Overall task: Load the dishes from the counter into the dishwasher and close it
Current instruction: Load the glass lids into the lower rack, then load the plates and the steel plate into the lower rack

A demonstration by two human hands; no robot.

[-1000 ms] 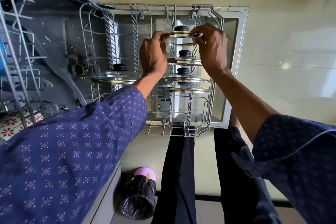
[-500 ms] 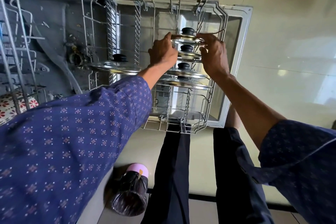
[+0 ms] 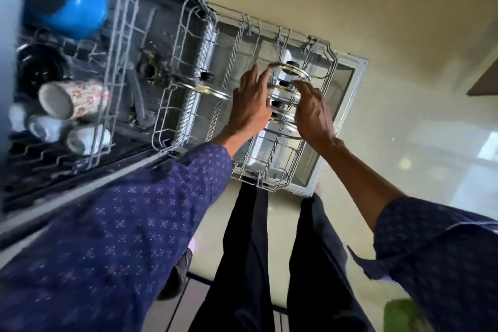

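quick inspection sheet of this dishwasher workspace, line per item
surface: open dishwasher door under the pulled-out lower rack
job's things: four glass lids in a row, one more lid apart
clutter: blue pot, floral mug, white cups in upper rack
grippers: left hand and right hand beside the lids, fingers relaxed
cables: nothing seen
surroundings: glossy floor tiles

We saw glass lids (image 3: 289,73) with shiny metal rims and black, probably plastic knobs, standing in a lower rack (image 3: 188,105) of pale coated wire. On the left, a glossy blue pot (image 3: 67,0) and glazed ceramic cups (image 3: 72,100). The sleeves (image 3: 129,224) were patterned cloth; the far floor (image 3: 404,116) looked smooth and glossy.
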